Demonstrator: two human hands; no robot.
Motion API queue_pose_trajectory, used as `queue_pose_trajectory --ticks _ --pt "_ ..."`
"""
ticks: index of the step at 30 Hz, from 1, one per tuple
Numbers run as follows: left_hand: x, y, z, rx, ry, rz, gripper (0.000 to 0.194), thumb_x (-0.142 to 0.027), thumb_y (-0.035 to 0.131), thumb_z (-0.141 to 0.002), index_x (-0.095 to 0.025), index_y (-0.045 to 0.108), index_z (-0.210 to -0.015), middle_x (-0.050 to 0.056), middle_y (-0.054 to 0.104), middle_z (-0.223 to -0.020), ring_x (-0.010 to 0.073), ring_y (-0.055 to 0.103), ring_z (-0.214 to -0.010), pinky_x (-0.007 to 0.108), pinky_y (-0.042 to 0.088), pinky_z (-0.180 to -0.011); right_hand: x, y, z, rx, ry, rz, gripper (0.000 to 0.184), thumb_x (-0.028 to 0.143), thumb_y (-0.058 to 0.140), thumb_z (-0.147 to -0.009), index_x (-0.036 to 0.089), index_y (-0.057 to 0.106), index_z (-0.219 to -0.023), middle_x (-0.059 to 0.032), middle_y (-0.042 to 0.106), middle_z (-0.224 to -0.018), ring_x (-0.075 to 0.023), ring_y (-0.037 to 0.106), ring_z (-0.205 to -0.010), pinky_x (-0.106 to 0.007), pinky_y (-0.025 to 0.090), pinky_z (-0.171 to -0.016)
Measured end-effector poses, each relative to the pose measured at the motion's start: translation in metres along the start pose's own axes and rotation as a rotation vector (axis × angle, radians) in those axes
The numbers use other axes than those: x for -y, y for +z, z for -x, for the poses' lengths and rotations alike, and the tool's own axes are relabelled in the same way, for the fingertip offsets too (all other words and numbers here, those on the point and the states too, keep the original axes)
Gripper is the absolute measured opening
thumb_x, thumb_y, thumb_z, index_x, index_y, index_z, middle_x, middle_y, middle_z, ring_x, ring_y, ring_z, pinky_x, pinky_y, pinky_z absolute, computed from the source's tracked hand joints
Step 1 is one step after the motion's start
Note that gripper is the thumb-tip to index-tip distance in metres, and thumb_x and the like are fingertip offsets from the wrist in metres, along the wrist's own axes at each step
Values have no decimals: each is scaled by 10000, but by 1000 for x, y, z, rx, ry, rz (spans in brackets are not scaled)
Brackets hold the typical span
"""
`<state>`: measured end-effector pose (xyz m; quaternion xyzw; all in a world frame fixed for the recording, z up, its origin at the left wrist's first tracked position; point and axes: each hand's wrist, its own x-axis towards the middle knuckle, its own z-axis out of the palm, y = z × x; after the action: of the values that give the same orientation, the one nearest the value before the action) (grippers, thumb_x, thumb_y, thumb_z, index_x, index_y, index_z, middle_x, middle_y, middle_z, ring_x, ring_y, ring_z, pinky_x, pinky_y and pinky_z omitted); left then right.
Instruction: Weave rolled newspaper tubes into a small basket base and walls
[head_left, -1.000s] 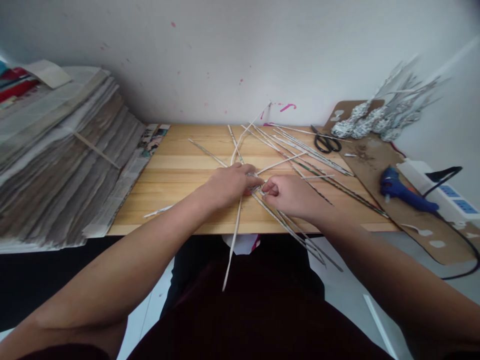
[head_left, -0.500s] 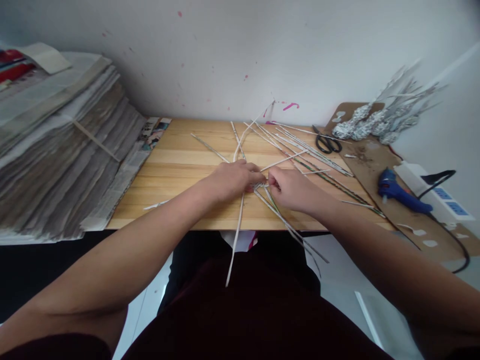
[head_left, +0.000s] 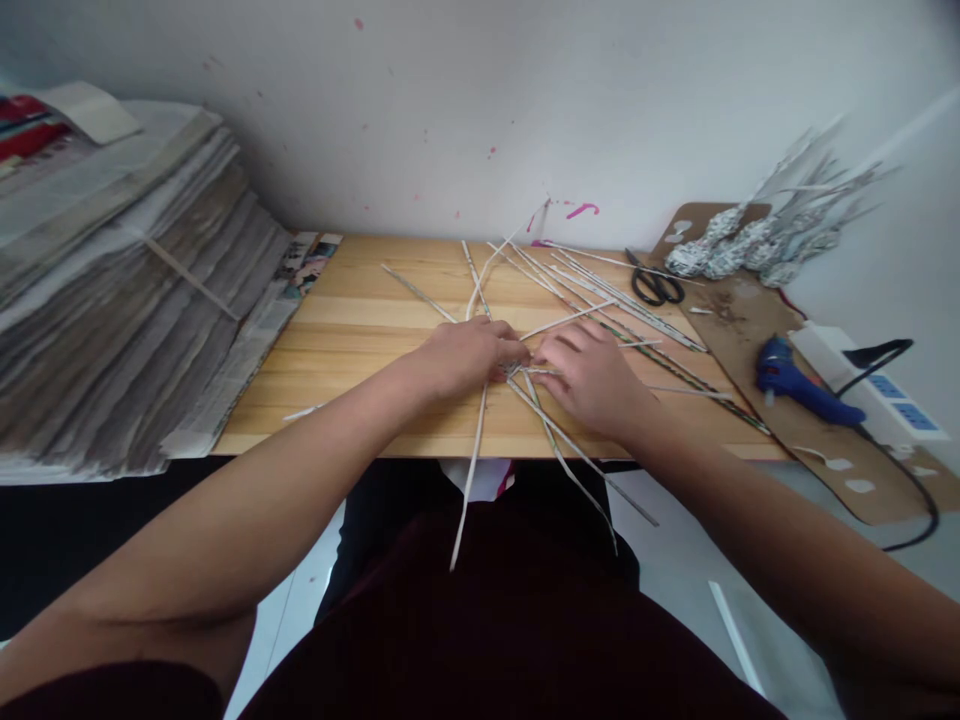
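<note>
Thin rolled-paper sticks (head_left: 478,440) fan out like spokes from a small woven centre (head_left: 514,369) lying on the table. My left hand (head_left: 472,355) lies over the left side of that centre, its fingers closed on it and hiding much of the weave. From the right, my right hand (head_left: 592,375) meets it, thumb and fingers pinching a rolled-paper stick (head_left: 697,391) that runs out beneath the hand to the right. Several spokes hang over the table's front edge. Others point toward the wall.
Loose paper sticks (head_left: 630,310) and black scissors (head_left: 654,282) lie at the back right. A blue glue gun (head_left: 806,385), its cord and a white power strip (head_left: 874,380) occupy the brown board (head_left: 750,340). Foil-like bundles (head_left: 750,250) stand behind. Stacked newspapers (head_left: 142,300) rise at left.
My right hand has turned from a curled fist to a pinch with straighter fingers. The stick at its right has swung upward, and one front spoke has shifted left. My left hand stays in place.
</note>
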<state>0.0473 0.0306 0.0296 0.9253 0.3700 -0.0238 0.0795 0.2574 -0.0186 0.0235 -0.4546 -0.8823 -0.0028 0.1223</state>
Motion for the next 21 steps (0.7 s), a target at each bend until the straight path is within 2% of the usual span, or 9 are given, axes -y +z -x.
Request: queue_pose_trajectory --ticks 2,5,8,12,16,21 --pt "-1 -1 0 11 -12 2 385 -284 570 -938 -459 578 -1281 -56 556 -1396 210 503 -1224 303 444 -870 8 -3 10 35 30 51 203 295 501 -946 177 655 -888 -119 683 -992 -272 535 -1009 -392 345 -944" --pt "-1 -1 -1 14 -20 7 373 -289 567 -942 -451 585 -1278 -58 551 -1409 209 498 -1237 301 447 -878 21 -9 27 134 184 1 219 308 496 -950 189 648 -848 -70 688 -849 -217 576 -844 -324 381 -788" --pt "1 1 -1 1 -4 11 372 -296 564 -944 -455 581 -1279 -63 556 -1403 208 497 -1235 303 449 -876 27 -17 42 249 368 -121 165 313 563 -906 217 626 -788 -5 664 -726 -164 552 -668 -284 337 -629" --pt "4 4 -3 -9 -10 16 364 -303 569 -941 -462 587 -1268 -65 562 -1395 210 503 -1226 309 445 -883 33 -26 54 345 500 -201 199 362 652 -845 224 598 -711 21 636 -648 -145 522 -590 -270 293 -560" --pt "4 4 -3 -13 6 21 361 -306 571 -937 -458 593 -1264 -70 566 -1392 209 510 -1211 306 450 -871 45 -20 65 313 509 -219 249 463 678 -824 231 599 -785 13 656 -686 -156 539 -604 -273 292 -551" --pt "3 2 -2 -10 0 29 365 -304 580 -926 -443 608 -1263 -65 567 -1395 216 514 -1198 304 457 -864 55 -13 71 251 427 -147 66 246 594 -850 223 561 -798 -16 647 -758 -171 551 -669 -285 313 -594"
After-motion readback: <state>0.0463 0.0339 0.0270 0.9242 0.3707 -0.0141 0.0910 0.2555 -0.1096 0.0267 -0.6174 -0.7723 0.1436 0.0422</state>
